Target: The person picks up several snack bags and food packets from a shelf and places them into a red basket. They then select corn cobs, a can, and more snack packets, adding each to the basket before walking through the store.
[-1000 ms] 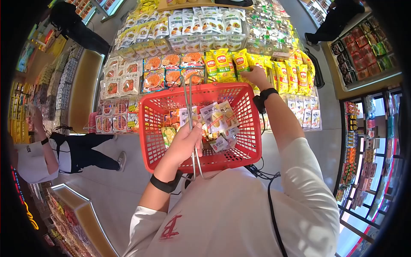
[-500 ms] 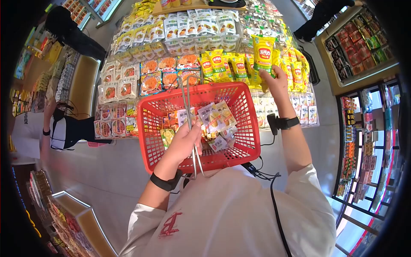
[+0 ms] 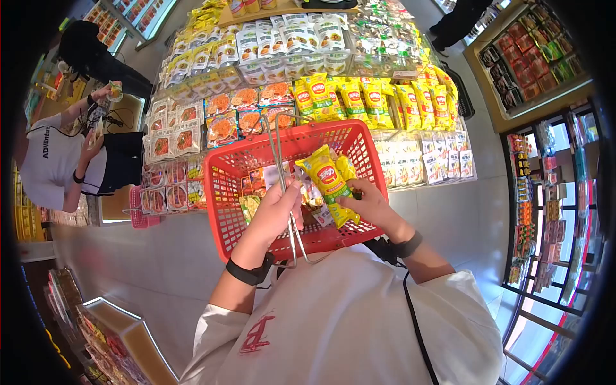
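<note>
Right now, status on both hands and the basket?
Left hand shut on basket handles. Right hand holds yellow packet over red basket. Other packets inside.

A stepped snack display (image 3: 289, 77) stood far ahead, with pale floor tiles (image 3: 147, 256) to the left and lit shelving (image 3: 545, 212) to the right.

— Where is the basket?
— The basket (image 3: 221, 199) hangs right in front of the body, its handles (image 3: 281, 163) in the left hand (image 3: 276, 215) over the near side.
— And the packet?
— The packet (image 3: 328, 183) is over the basket's right half, with the right hand (image 3: 369, 205) gripping it from the right. Smaller packs (image 3: 255, 179) lie inside, beneath it.
— Beyond that?
— The display (image 3: 308, 58) stands just behind the basket, with another person (image 3: 54, 160) far to its left and shelves (image 3: 536, 54) far to its right.
</note>
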### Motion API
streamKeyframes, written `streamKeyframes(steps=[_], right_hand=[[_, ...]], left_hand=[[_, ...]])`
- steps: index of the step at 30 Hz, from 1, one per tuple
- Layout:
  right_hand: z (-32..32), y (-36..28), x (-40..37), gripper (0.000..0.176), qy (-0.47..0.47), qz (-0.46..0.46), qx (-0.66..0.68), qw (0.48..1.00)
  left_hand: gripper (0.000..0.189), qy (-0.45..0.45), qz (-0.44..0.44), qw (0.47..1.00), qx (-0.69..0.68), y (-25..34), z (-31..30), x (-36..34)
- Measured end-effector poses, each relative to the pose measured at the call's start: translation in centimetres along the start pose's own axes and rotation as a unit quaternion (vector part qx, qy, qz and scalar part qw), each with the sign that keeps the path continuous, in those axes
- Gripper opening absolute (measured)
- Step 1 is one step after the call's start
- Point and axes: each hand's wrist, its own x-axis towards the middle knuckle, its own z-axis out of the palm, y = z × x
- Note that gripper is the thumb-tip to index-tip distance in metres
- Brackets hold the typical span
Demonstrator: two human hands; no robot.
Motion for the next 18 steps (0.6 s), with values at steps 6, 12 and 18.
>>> streamKeyframes(steps=[6,12,18], right_hand=[[2.7,-0.2,-0.9,0.057,-0.037,0.018,-0.084,0.996],[4.0,0.4,-0.8,0.058,-0.079,0.025,-0.133,0.988],[5.1,1.7,-0.2,0.060,-0.105,0.002,-0.096,0.990]], left_hand=[[0.027,-0.003,-0.004,1.000,-0.016,-0.3,-0.1,0.2],[0.027,-0.002,-0.007,1.000,-0.015,0.2,0.1,0.0],[0.027,0.000,-0.008,1.000,-0.016,0.0,0.0,0.0]])
